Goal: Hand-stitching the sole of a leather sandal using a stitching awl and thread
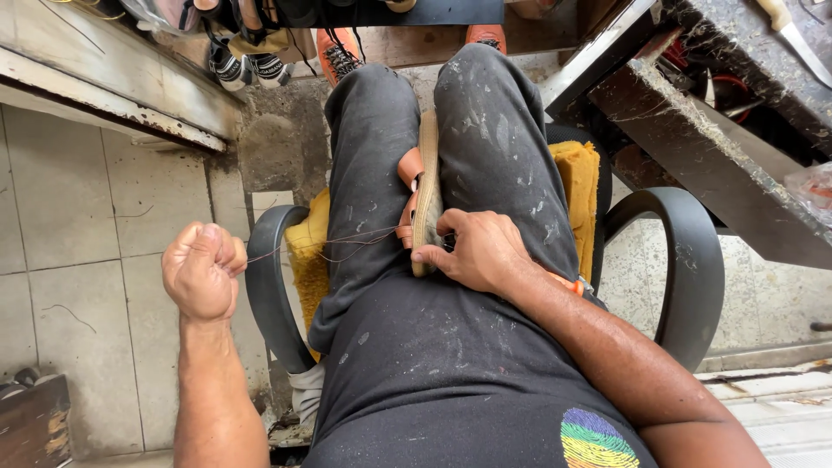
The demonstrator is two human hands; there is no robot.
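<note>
An orange and tan shoe (421, 186) is wedged sole-edge up between my knees. My right hand (475, 251) rests on its near end, thumb and fingers pinching the tan sole. My left hand (204, 269) is a closed fist out to the left, above the floor tiles. A thin thread (322, 241) runs taut from that fist across my left thigh to the shoe.
I sit in a black armchair (693, 251) with a yellow cushion (579, 178). A dusty metal workbench (737, 139) stands at the right with a knife (793, 35) on top. Pairs of shoes (251, 65) lie on the floor ahead. Pale tiles (78, 225) cover the left.
</note>
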